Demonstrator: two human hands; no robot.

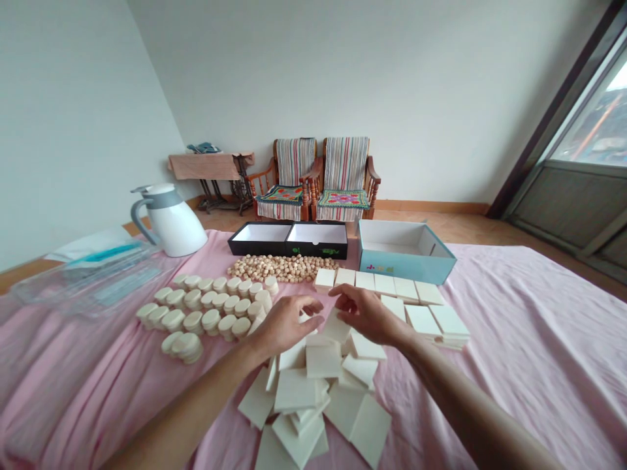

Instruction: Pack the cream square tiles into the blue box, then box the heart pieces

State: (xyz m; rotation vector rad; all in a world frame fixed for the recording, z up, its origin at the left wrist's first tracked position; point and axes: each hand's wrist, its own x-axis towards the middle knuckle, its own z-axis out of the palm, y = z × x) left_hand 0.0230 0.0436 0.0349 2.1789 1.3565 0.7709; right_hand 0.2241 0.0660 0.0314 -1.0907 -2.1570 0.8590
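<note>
Both hands hover over the near end of a loose heap of square cream wooden tiles [296,390]. My left hand [289,321] comes in from the left, thumb and fingers parted, and I see nothing held in it. Facing it, my right hand [365,314] has curved fingers with a gap between index finger and thumb; a tile [336,326] lies just below. Close beyond the right hand stand neat stacks of square tiles [385,285] in rows. Left of my left hand are several rows of stacked round wooden discs [210,318].
Small wooden beads [284,268] lie in a band before a black two-part box [318,248]. A light-blue box [406,264] stands right of it. At left are a white jug [176,225] and clear plastic packaging [93,277]. A pink cloth [519,326] covers the surface.
</note>
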